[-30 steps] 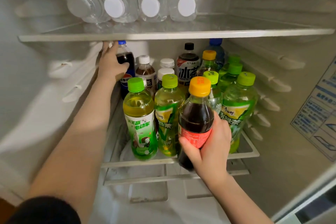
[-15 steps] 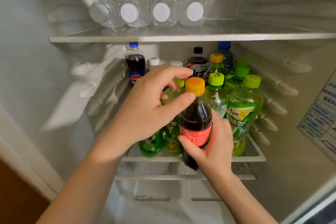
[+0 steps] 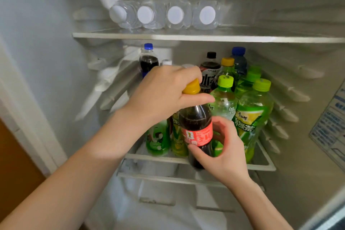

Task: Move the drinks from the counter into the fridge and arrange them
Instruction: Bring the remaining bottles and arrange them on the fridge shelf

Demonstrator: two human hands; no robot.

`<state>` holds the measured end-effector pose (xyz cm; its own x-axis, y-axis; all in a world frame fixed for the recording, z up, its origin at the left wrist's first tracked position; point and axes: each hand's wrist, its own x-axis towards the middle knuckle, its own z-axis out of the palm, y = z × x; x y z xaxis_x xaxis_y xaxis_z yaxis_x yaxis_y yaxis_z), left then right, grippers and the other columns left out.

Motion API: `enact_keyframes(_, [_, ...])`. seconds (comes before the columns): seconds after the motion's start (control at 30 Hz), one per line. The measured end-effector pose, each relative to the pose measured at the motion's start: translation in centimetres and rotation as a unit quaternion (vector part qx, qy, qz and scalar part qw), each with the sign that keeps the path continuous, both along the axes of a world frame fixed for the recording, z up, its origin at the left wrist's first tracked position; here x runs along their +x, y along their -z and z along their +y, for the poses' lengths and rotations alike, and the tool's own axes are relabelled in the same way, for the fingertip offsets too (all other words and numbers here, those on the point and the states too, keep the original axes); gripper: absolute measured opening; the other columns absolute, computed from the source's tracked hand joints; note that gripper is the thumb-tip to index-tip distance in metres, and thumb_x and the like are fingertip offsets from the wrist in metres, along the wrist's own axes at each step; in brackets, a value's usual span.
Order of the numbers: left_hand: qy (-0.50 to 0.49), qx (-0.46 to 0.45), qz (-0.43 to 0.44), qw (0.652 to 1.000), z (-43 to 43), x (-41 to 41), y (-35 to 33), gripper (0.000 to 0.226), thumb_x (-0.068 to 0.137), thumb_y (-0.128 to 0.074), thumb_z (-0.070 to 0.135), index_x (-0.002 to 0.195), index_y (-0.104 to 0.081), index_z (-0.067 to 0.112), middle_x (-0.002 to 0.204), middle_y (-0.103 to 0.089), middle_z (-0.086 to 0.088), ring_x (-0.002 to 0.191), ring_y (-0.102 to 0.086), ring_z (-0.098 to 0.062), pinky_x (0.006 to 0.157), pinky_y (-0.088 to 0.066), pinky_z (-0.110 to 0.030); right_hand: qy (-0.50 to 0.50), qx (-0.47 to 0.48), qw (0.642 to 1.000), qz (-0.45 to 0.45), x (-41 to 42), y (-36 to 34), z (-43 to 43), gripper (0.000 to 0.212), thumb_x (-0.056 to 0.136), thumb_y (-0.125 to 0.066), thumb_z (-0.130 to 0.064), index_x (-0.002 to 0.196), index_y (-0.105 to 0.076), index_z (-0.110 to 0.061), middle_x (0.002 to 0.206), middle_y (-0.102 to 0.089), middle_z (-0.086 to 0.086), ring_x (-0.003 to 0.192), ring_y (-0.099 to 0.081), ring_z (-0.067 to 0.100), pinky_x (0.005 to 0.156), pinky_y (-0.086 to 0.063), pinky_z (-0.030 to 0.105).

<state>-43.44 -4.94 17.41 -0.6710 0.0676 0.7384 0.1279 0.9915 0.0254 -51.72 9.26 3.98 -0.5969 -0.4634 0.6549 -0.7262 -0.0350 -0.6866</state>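
Note:
A dark cola bottle (image 3: 196,117) with a red label and a yellow cap (image 3: 192,87) stands at the front edge of the middle fridge shelf (image 3: 155,158). My left hand (image 3: 164,93) grips its neck and cap from above. My right hand (image 3: 222,155) wraps around its lower body from the right. Behind and beside it stand several green-capped tea bottles (image 3: 252,117). Further back are a blue-capped cola (image 3: 148,59), a black-capped bottle (image 3: 210,69) and a blue bottle (image 3: 239,59). My left hand hides two green bottles (image 3: 158,140) in part.
Several clear water bottles (image 3: 175,15) lie on their sides on the glass top shelf (image 3: 205,38), white caps facing me. Ribbed fridge walls close in left and right, with a sticker (image 3: 330,132) on the right wall. An empty rack (image 3: 168,178) sits below the shelf.
My left hand left the blue-capped cola at the back left, came forward and closed over the held bottle's cap. The right hand kept hold of the bottle.

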Motion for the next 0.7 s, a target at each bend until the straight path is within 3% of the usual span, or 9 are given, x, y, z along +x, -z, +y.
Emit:
enact_keyframes(0.1, [0.014,0.018,-0.091,0.996,-0.1,0.0,-0.3,0.051,0.085,-0.034,0.065,0.116,-0.054,0.029,0.095,-0.055,0.014,0.085,-0.055,-0.013,0.072,-0.046,-0.033,-0.058,0.011,0.998,-0.012,-0.2,-0.2,0.5,0.059,0.070,-0.070,-0.041,0.121,-0.040,-0.045,0.119,-0.053,-0.033,0.111,-0.055,-0.006,0.088,-0.045,0.010])
enact_keyframes(0.17, [0.038,0.034,-0.117,0.992,0.1,0.3,-0.3,0.043,0.088,-0.033,0.059,0.117,-0.050,0.032,0.095,-0.053,0.016,0.085,-0.054,-0.011,0.072,-0.045,-0.033,-0.086,0.015,0.996,-0.010,-0.3,-0.2,0.8,0.060,0.075,-0.067,-0.038,0.128,-0.040,-0.042,0.123,-0.054,-0.029,0.115,-0.055,-0.001,0.092,-0.046,0.017])
enact_keyframes(0.27, [0.007,-0.024,-0.038,0.999,1.0,0.5,0.1,0.037,0.088,-0.038,0.051,0.088,-0.060,0.021,0.069,-0.054,0.009,0.064,-0.051,-0.017,0.057,-0.042,-0.031,-0.114,0.015,0.993,0.005,-0.3,-0.7,1.1,0.058,0.079,-0.060,-0.031,0.135,-0.045,-0.026,0.128,-0.056,-0.021,0.119,-0.055,0.005,0.095,-0.047,0.023])
enact_keyframes(0.37, [-0.065,-0.038,0.044,0.996,1.9,0.7,0.0,0.039,0.084,-0.043,0.050,0.071,-0.060,0.017,0.052,-0.045,0.005,0.053,-0.051,-0.025,0.050,-0.036,-0.027,-0.139,0.009,0.990,0.013,-0.3,-1.4,1.2,0.061,0.079,-0.055,-0.025,0.138,-0.044,-0.019,0.128,-0.058,-0.017,0.117,-0.056,0.006,0.091,-0.047,0.019])
enact_keyframes(0.47, [-0.137,-0.006,0.087,0.987,1.4,2.0,-0.6,0.042,0.081,-0.043,0.049,0.065,-0.058,0.014,0.049,-0.046,0.000,0.056,-0.056,-0.030,0.052,-0.039,-0.027,-0.115,-0.028,0.993,0.010,-0.3,-1.8,1.4,0.059,0.076,-0.052,-0.026,0.134,-0.044,-0.025,0.123,-0.060,-0.012,0.111,-0.059,0.008,0.089,-0.049,0.022])
enact_keyframes(0.6, [-0.211,0.050,0.128,0.968,-0.7,4.8,-2.0,0.042,0.074,-0.039,0.055,0.059,-0.047,0.016,0.047,-0.037,0.000,0.058,-0.045,-0.028,0.056,-0.036,-0.029,-0.022,-0.070,0.997,0.034,-0.4,-2.2,1.1,0.036,0.079,-0.051,-0.031,0.114,-0.052,-0.036,0.111,-0.063,-0.017,0.104,-0.060,0.005,0.089,-0.050,0.029])
enact_keyframes(0.7, [-0.262,0.045,0.159,0.951,-2.3,5.9,-2.5,0.037,0.075,-0.044,0.052,0.061,-0.049,0.018,0.046,-0.036,0.001,0.058,-0.045,-0.029,0.056,-0.037,-0.030,0.048,-0.081,0.991,0.095,-0.8,-2.7,0.5,0.025,0.080,-0.051,-0.028,0.104,-0.058,-0.028,0.103,-0.060,-0.020,0.098,-0.058,0.003,0.089,-0.046,0.023])
